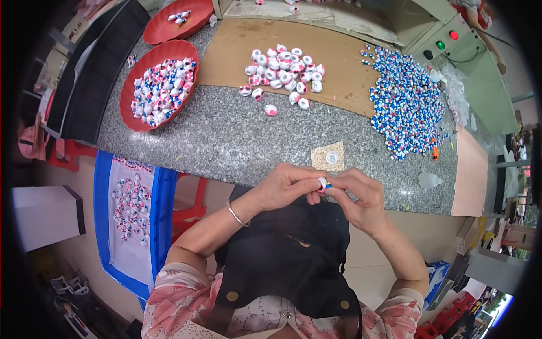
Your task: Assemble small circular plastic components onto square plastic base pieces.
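Over the near edge of the table, my left hand [288, 185] pinches a small white and pink figurine head [322, 181] between thumb and fingers. My right hand [361, 199] grips a tiny blue and yellow figurine part [329, 185] against it; the fingers hide much of both. Just beyond my hands lies a small speckled tan pad [319, 163] with a round whitish disc [332, 157] on it. A loose pile of white and pink heads [282, 66] rests farther back, and a big heap of small blue, white and pink parts [407, 99] spreads to the right.
A red scalloped bowl [125, 104] of figurine pieces stands at the left, with another red bowl [195, 22] behind. Below the table edge at left is a blue crate [103, 198] holding more pieces. A pale green machine box [491, 85] with lit buttons borders the right.
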`<act>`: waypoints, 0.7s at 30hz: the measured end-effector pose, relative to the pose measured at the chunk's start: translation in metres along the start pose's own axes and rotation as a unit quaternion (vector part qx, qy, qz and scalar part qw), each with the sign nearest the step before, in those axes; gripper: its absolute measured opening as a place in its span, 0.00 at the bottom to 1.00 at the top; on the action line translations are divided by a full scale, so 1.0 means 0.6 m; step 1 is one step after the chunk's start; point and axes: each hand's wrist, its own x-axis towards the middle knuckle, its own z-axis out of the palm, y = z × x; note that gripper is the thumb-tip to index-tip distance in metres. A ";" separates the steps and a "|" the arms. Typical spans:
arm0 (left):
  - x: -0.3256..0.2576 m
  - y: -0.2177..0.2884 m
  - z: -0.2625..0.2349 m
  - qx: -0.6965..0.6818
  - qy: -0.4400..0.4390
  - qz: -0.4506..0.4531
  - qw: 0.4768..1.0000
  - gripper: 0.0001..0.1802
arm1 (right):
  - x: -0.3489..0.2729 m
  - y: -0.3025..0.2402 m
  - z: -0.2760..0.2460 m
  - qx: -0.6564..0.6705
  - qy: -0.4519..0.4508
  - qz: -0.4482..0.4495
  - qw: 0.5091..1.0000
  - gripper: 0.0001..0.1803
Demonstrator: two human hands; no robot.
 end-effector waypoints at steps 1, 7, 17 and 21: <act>-0.001 0.000 0.002 -0.001 -0.001 0.003 1.000 0.15 | -0.001 -0.004 0.001 -0.001 0.005 0.003 1.000 0.08; -0.006 -0.016 0.001 -0.066 0.054 -0.090 0.992 0.17 | -0.005 0.009 0.024 -0.052 0.006 0.015 0.998 0.12; -0.097 0.132 -0.173 0.545 0.390 0.177 0.721 0.15 | 0.053 0.150 -0.101 -0.223 0.119 0.067 0.965 0.12; -0.129 0.155 -0.249 0.724 0.494 0.135 0.462 0.25 | 0.096 0.187 -0.114 -0.346 0.073 -0.005 0.935 0.12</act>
